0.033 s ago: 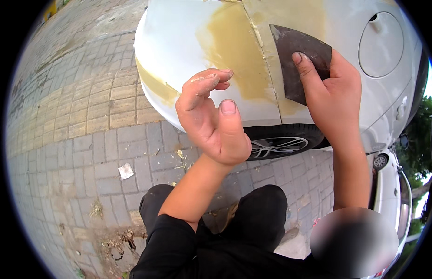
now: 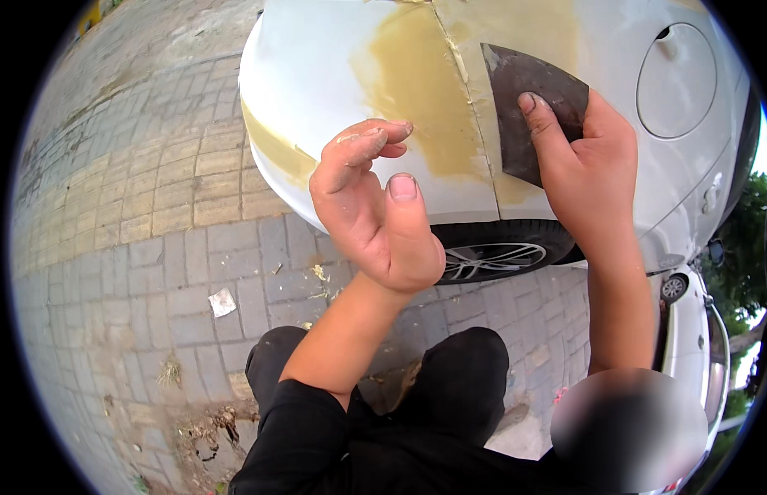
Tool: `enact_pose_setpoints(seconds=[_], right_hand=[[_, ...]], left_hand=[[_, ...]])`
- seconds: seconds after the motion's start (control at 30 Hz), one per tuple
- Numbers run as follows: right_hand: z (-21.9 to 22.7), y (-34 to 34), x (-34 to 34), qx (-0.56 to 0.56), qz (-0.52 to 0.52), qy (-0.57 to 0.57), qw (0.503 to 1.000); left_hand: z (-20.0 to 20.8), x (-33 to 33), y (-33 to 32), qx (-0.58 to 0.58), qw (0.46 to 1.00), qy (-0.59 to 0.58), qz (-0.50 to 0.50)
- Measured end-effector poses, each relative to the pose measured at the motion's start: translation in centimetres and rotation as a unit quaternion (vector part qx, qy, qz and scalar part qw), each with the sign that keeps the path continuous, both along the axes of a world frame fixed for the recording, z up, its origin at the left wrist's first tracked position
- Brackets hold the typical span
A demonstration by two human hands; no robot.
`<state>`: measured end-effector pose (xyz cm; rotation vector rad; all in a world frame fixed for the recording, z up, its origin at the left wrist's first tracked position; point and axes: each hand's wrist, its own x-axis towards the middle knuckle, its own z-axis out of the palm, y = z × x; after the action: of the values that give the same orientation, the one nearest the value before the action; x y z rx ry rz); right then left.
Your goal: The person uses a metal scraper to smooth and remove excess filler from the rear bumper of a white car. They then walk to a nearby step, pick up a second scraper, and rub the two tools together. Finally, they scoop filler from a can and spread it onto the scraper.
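Observation:
My right hand (image 2: 594, 165) grips a dark brown sheet of sandpaper (image 2: 523, 107), thumb on top and fingers hidden behind it. The sheet is in front of the white car's rear side panel (image 2: 598, 41); whether it touches the panel I cannot tell. To its left, tan body filler (image 2: 416, 91) covers a patch beside a seam that runs down the bodywork. My left hand (image 2: 375, 206) is raised in front of the bumper (image 2: 301, 82), holding nothing. Its fingers are curled and dusty, with the thumb apart.
Below the panel is the car's wheel (image 2: 499, 257), and a round fuel flap (image 2: 677, 78) sits to the right. Grey and yellow paving (image 2: 152, 272) spreads to the left, with a white scrap (image 2: 222, 302) on it. Another white car (image 2: 689, 330) stands at far right.

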<state>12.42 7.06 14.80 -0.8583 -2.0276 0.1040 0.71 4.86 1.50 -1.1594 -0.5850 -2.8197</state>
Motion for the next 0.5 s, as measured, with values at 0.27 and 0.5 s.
enact_pose_setpoints(seconds=[0.27, 0.5], right_hand=[[-0.4, 0.0, 0.9, -0.01, -0.022, -0.037, 0.999], [-1.2, 0.2, 1.2, 0.016, -0.028, -0.04, 0.999]], left_hand=[[1.1, 0.3, -0.9, 0.008, 1.0, -0.021, -0.008], [1.6, 0.3, -1.6, 0.025, 0.999, -0.026, -0.011]])
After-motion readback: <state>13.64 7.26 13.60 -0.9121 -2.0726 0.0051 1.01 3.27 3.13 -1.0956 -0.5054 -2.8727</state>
